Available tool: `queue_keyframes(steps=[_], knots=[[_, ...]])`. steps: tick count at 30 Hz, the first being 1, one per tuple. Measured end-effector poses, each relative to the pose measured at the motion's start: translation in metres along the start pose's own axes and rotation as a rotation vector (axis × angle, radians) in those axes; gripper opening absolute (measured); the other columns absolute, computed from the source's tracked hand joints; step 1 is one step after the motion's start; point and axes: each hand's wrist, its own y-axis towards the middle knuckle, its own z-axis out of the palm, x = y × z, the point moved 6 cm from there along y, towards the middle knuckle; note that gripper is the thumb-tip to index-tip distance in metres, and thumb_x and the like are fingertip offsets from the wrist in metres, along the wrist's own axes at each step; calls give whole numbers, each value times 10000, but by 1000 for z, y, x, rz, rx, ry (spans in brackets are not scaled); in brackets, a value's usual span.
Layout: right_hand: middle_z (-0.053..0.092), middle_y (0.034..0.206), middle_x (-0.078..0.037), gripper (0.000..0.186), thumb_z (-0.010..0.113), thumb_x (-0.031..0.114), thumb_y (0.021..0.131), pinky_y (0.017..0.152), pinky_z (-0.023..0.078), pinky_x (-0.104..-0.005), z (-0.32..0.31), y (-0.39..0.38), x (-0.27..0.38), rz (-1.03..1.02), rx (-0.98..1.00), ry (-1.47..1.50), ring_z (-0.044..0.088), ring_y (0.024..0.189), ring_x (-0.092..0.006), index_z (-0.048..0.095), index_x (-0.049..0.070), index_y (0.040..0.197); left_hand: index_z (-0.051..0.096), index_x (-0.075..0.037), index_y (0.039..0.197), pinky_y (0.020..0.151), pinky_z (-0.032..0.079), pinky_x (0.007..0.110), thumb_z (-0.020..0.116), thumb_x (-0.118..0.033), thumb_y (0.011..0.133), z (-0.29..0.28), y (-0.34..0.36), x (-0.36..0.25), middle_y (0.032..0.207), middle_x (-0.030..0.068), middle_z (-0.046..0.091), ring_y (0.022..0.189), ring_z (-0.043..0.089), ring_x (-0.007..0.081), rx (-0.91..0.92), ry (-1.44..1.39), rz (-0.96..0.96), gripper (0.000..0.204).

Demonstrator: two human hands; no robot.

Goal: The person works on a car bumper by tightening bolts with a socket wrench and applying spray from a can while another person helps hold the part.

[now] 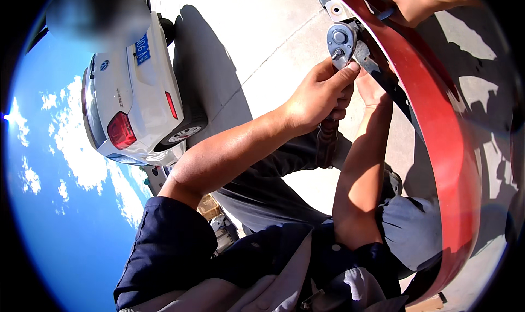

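Observation:
My left hand (pixel 317 96) is closed around the handle of a ratchet wrench (pixel 340 35), thumb laid along its neck. The round ratchet head sits against the edge of a curved red car body panel (pixel 445 164), just below a metal bracket (pixel 336 10) with a hole in it. Beside it, my right hand (pixel 373 87) reaches up to a dark metal strip (pixel 377 71) on the panel's inner side. That strip hides its fingers, so their grip does not show. Whatever the ratchet turns is hidden too.
Another person's hand (pixel 410 5) is closed on a dark blue piece (pixel 386 14) at the panel's outer side. A white car (pixel 147 87) is parked on the pale concrete ground (pixel 262 33) to the left. A cardboard box (pixel 209 207) stands behind my left arm.

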Motion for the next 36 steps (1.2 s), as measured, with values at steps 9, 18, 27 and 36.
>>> queue_keyframes(steps=[9, 18, 27, 36], knots=[[514, 1473, -74, 613, 559, 508, 936, 1116, 362, -603, -16, -4, 9, 50, 16, 219, 461, 1367, -272, 511, 135, 1420, 600, -76, 931, 582, 492, 399, 748, -117, 812, -113, 21, -43, 693, 94, 639, 641, 653, 287, -134, 1603, 608, 194], [529, 1466, -73, 642, 496, 513, 957, 1090, 392, -515, -17, -3, 14, -3, -21, -13, 479, 1352, -253, 479, 113, 1459, 573, -101, 1187, 611, 558, 344, 672, -417, 941, -38, 70, -57, 856, 106, 686, 719, 696, 247, -320, 1664, 876, 412], [564, 1393, -68, 542, 572, 487, 959, 1033, 433, -530, -8, -5, 7, -10, 102, 28, 518, 1261, -261, 533, 150, 1382, 699, -130, 1069, 901, 522, 410, 624, -355, 967, 4, 79, -61, 982, 80, 717, 981, 696, 258, -252, 1949, 1377, 258], [561, 1405, -59, 577, 566, 529, 946, 1037, 426, -526, -8, -6, 6, 12, 111, 131, 523, 1263, -257, 536, 150, 1380, 722, -118, 881, 788, 521, 404, 590, -389, 974, -2, 95, -62, 819, 72, 722, 815, 713, 221, -197, 1964, 949, 315]])
